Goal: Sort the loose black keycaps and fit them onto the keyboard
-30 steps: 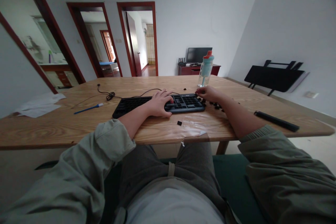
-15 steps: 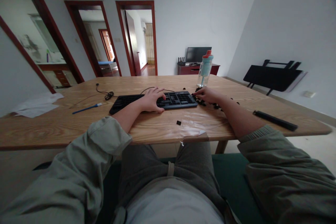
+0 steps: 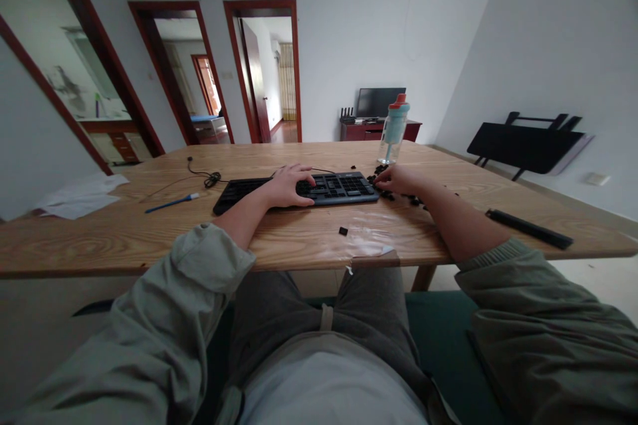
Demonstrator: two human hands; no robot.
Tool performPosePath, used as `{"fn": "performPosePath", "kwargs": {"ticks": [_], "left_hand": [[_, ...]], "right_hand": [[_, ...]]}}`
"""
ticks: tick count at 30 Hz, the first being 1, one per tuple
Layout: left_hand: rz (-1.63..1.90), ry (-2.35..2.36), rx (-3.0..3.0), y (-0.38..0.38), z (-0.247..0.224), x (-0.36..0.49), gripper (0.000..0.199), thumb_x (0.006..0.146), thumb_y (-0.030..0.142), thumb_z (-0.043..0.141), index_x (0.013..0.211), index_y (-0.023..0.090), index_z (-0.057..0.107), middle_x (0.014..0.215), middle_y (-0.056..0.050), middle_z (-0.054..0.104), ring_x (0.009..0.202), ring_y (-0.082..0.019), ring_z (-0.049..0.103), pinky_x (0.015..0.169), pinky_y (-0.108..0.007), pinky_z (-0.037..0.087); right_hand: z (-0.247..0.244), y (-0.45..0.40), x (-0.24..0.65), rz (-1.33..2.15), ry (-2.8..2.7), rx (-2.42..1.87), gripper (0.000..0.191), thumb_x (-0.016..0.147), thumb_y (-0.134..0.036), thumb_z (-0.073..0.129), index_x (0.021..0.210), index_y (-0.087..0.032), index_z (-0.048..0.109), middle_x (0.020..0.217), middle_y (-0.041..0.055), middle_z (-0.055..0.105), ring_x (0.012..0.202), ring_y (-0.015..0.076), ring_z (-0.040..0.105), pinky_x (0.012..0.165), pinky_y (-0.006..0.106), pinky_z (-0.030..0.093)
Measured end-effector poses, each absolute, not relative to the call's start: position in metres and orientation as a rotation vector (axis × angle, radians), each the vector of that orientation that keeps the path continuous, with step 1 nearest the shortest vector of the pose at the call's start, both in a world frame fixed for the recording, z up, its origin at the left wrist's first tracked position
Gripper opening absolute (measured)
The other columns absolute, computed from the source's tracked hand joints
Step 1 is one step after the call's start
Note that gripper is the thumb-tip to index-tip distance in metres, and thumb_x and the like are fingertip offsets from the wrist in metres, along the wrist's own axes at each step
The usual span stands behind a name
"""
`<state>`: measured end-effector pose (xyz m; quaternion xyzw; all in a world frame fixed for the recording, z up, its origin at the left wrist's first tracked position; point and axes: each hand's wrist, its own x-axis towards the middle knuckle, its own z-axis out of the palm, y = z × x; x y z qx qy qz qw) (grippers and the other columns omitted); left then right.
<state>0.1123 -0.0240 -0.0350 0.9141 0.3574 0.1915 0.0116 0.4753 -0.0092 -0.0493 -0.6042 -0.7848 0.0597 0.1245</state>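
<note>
a lived-in room around a wooden table (image 3: 164, 236)
a clear bottle (image 3: 392, 136), red and teal at the top, is stood upright toward the far right; white sheets (image 3: 82, 198) are spread at the left. beyond, a monitor (image 3: 379, 103) is set on a dark red cabinet (image 3: 413, 132); a black panel (image 3: 528, 147) is placed near the right wall (image 3: 563, 46).

Pretty baggy grey-green sleeves (image 3: 144, 319), with a loose, wrinkly cuff (image 3: 219, 255) well behind the left fingers (image 3: 302, 176) and a gathered, elastic-looking cuff (image 3: 486, 256) well behind the right fingers (image 3: 382, 179). Even further back from the fingers: dark grey pants (image 3: 269, 305), pale drawstring (image 3: 326, 318), light grey top (image 3: 323, 385).
</note>
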Motion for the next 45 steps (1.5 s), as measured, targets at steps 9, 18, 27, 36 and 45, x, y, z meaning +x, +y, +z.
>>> {"fn": "performPosePath", "kwargs": {"ticks": [9, 18, 27, 36, 45], "left_hand": [[0.974, 1.057, 2.743, -0.022, -0.034, 0.112, 0.025, 0.079, 0.039, 0.07, 0.093, 0.019, 0.07, 0.126, -0.012, 0.065, 0.123, -0.026, 0.056, 0.11, -0.045, 0.037], [1.178, 0.962, 2.676, -0.022, -0.034, 0.113, 0.018, 0.081, 0.035, 0.064, 0.082, 0.017, 0.07, 0.11, -0.011, 0.07, 0.108, -0.024, 0.063, 0.103, -0.044, 0.044], [0.96, 0.823, 2.723, -0.048, -0.033, 0.13, 0.018, 0.079, 0.034, 0.067, 0.088, 0.018, 0.07, 0.091, -0.004, 0.069, 0.087, -0.019, 0.063, 0.082, -0.033, 0.048], [0.243, 0.623, 2.617, -0.085, -0.038, 0.163, 0.034, 0.077, 0.035, 0.071, 0.107, 0.017, 0.075, 0.07, 0.001, 0.062, 0.06, -0.011, 0.055, 0.058, -0.023, 0.038], [0.242, 0.647, 2.638, -0.075, -0.04, 0.161, 0.021, 0.079, 0.032, 0.068, 0.09, 0.016, 0.077, 0.075, -0.002, 0.069, 0.066, -0.013, 0.059, 0.061, -0.023, 0.04]], "right_hand": [[-0.047, -0.016, 0.472, 0.059, -2.255, -1.71, 0.036, 0.082, -0.045, 0.066, 0.102, -0.018, 0.079, 0.084, 0.0098, 0.077, 0.074, 0.0207, 0.066, 0.072, 0.028, 0.05], [-0.049, -0.016, 0.463, 0.11, -2.307, -1.755, 0.021, 0.081, -0.038, 0.068, 0.084, -0.021, 0.079, 0.075, 0.0084, 0.074, 0.07, 0.0214, 0.064, 0.07, 0.031, 0.048], [-0.037, -0.019, 0.471, 0.102, -2.124, -1.71, 0.026, 0.083, -0.039, 0.061, 0.083, -0.016, 0.073, 0.075, 0.0071, 0.071, 0.07, 0.0198, 0.061, 0.065, 0.03, 0.046], [-0.03, -0.038, 0.437, 0.599, -2.073, -1.441, 0.04, 0.088, -0.052, 0.049, 0.079, -0.018, 0.067, 0.073, 0.0094, 0.065, 0.068, 0.0203, 0.057, 0.06, 0.03, 0.045], [-0.007, -0.048, 0.411, 0.521, -2.324, -1.361, 0.036, 0.087, -0.048, 0.05, 0.066, -0.019, 0.058, 0.06, 0.0005, 0.05, 0.055, 0.0128, 0.04, 0.051, 0.028, 0.03]]}}
